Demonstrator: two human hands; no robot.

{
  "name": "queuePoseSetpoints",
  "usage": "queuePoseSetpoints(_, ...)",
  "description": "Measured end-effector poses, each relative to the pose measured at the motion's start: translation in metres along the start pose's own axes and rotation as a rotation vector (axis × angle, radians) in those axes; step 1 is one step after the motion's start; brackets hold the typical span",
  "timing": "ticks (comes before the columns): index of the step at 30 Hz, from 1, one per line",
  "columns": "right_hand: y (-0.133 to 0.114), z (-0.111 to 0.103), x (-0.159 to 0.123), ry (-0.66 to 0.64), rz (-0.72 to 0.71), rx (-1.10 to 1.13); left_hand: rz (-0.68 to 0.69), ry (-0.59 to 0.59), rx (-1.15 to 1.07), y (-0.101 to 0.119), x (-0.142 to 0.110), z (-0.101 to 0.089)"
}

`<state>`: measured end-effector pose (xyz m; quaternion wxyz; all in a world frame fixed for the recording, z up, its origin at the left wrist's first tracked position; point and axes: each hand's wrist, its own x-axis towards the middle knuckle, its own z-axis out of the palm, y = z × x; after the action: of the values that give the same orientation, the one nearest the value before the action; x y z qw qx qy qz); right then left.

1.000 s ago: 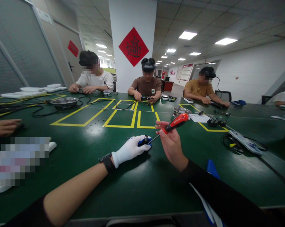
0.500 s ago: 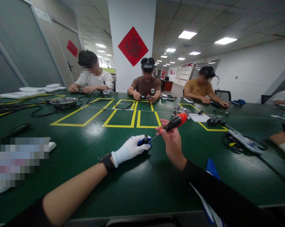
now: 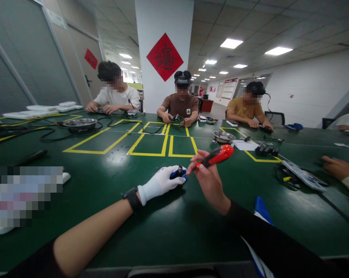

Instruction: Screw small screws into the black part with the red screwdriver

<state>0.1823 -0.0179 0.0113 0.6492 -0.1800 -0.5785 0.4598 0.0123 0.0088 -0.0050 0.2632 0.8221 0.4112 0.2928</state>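
My left hand, in a white glove with blue fingertips, is closed around a small black part with a round metal top. Most of that part is hidden by the fingers. Bare, my right hand grips a screwdriver with a red and black handle, tilted with its handle up to the right. Its shaft is largely covered by my right fingers, which are close to the gloved fingertips. Whether the tip touches the black part I cannot tell.
A blue and white glove lies under my right forearm. Yellow tape marks boxes on the green table. Metal bowls, black parts and a power strip lie around. Several people sit at the table; one hand is at right.
My right fingers have slid down toward the screwdriver's shaft and nearer my left hand, covering the shaft that showed before. The handle points slightly more to the right. My left hand keeps its hold.
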Motion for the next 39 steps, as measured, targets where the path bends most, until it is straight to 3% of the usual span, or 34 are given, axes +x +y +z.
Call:
queuePoseSetpoints(10, -0.0028, -0.0021, 0.0045, -0.028, -0.023, -0.125, -0.022, -0.014, 0.013, 0.0044, -0.0003, -0.0014)
queuePoseSetpoints(18, 0.0003, -0.0053, 0.0045, -0.026, 0.036, 0.105, -0.012, -0.005, 0.018, 0.005, -0.0001, -0.0003)
queuePoseSetpoints(27, -0.0058, -0.0043, 0.007, -0.002, 0.012, -0.086, -0.062, -0.019, -0.016, 0.0061, -0.0009, 0.0006)
queuePoseSetpoints(35, 0.0015, -0.0065, 0.0065, 0.005, 0.01, 0.072, -0.006, -0.002, 0.013, 0.0048, 0.0006, -0.0001)
queuePoseSetpoints(39, -0.002, -0.0064, 0.0064, -0.009, 0.018, -0.061, -0.006, -0.008, 0.025, 0.003, 0.0006, 0.0004)
